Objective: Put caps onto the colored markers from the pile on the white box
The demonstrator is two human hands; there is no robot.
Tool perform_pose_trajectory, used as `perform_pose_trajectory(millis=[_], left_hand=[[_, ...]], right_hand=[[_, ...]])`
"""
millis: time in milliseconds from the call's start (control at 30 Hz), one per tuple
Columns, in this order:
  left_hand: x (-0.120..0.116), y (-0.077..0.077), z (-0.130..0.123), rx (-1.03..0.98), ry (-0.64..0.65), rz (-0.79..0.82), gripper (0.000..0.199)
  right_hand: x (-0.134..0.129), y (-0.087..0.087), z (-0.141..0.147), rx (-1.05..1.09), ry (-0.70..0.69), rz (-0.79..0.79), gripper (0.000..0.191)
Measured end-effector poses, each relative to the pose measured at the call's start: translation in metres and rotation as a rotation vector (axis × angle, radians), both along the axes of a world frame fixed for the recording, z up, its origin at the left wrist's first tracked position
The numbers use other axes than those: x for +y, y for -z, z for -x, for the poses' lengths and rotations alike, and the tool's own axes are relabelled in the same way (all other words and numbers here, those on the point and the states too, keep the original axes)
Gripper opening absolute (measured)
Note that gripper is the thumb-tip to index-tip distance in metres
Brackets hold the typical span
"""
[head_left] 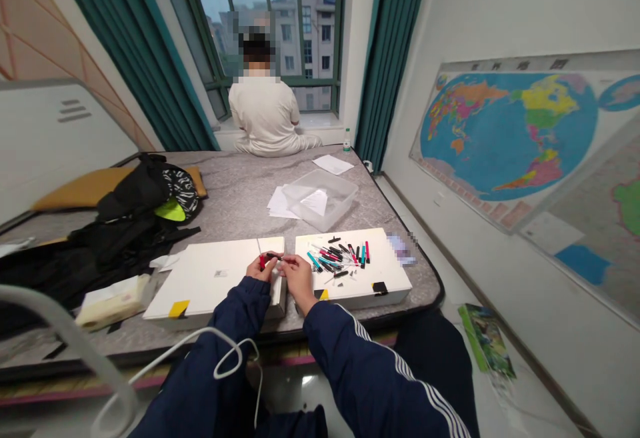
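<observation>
Pinching a red-and-black marker [268, 257] between my left hand [260, 269] and right hand [299, 275], both closed narrowly around it above the gap between a white box [200, 285] and another white box [390, 268], I'm reading one marker in hand from afar, with a heap of loose markers [336, 256] lying just beside my right hand.

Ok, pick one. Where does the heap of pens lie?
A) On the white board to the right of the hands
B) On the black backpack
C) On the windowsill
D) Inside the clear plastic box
A: the heap of pens lies on the white board on the right, and none show in the clear plastic box.
</observation>
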State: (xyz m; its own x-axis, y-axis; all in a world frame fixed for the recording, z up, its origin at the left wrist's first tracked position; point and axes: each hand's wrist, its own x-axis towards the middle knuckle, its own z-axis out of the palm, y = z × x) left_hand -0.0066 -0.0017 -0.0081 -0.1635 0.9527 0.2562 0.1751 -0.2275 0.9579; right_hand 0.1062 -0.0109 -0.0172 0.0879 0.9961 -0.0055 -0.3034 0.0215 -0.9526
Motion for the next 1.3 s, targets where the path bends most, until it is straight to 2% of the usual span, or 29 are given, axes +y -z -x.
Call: perform_pose_trajectory(millis=[167, 433, 567, 667, 767, 900, 1000, 1167, 1300], left_hand=[[-0.001, 0.001, 0.009, -0.04, 0.021, 0.122, 0.042], [0.001, 0.006, 0.014, -0.185, 0.157, 0.213, 0.046], [0.001, 0.005, 0.014, -0.19, 0.158, 0.198, 0.044], [-0.001, 0.004, 0.012, -0.207, 0.137, 0.173, 0.044], [-0.003, 0.004, 0.011, -0.25, 0.149, 0.185, 0.047], [-0.002, 0.004, 0.013, -0.273, 0.172, 0.218, 0.047], [-0.002, 0.004, 0.013, -0.3, 0.182, 0.227, 0.048], [-0.002, 0.005, 0.014, -0.323, 0.2, 0.234, 0.049], [-0.001, 0.007, 0.016, -0.3, 0.211, 0.247, 0.051]], right_hand=[[-0.003, 0.001, 0.001, -0.126, -0.005, -0.044, 0.019], [-0.007, 0.006, 0.001, -0.361, -0.023, -0.099, 0.037], [-0.008, 0.006, 0.002, -0.418, -0.006, -0.081, 0.038], [-0.007, 0.006, 0.001, -0.461, -0.022, -0.08, 0.03], [-0.007, 0.006, -0.001, -0.458, -0.07, -0.091, 0.027], [-0.008, 0.004, -0.003, -0.386, -0.127, -0.097, 0.038], [-0.009, 0.001, -0.004, -0.376, -0.122, -0.105, 0.041], [-0.01, 0.0, -0.004, -0.398, -0.081, -0.124, 0.034], [-0.01, 0.001, -0.004, -0.421, -0.09, -0.123, 0.043]])
